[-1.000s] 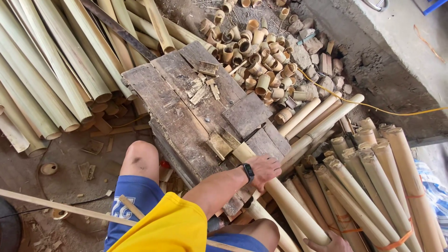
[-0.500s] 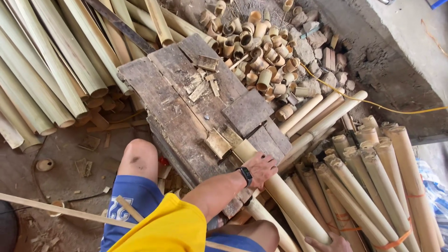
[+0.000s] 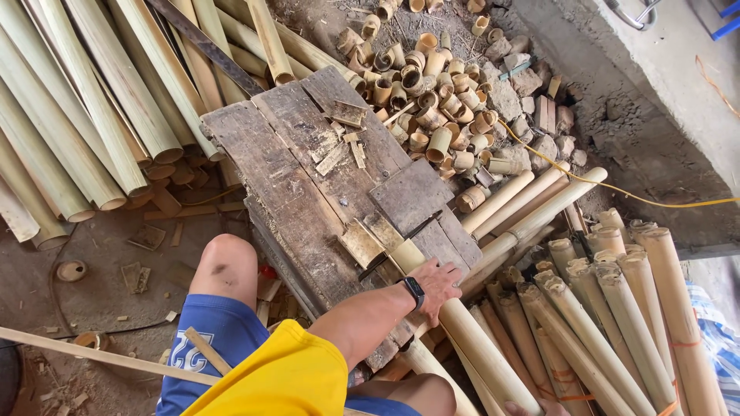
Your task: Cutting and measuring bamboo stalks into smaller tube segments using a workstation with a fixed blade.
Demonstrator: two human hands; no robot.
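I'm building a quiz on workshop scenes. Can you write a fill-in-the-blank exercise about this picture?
1. The left hand presses down on a bamboo ____ lying across the wooden bench.
2. On the left wrist sits a black ____.
3. Beyond the bench lies a heap of short cut bamboo ____.
4. The person's shorts are ____.

Missing words: pole; watch; pieces; blue

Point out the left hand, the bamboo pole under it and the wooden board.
left hand [image 3: 438, 283], head view, back of the hand
bamboo pole [image 3: 486, 354], head view, mid-shaft
wooden board [image 3: 289, 181], head view, bare planks
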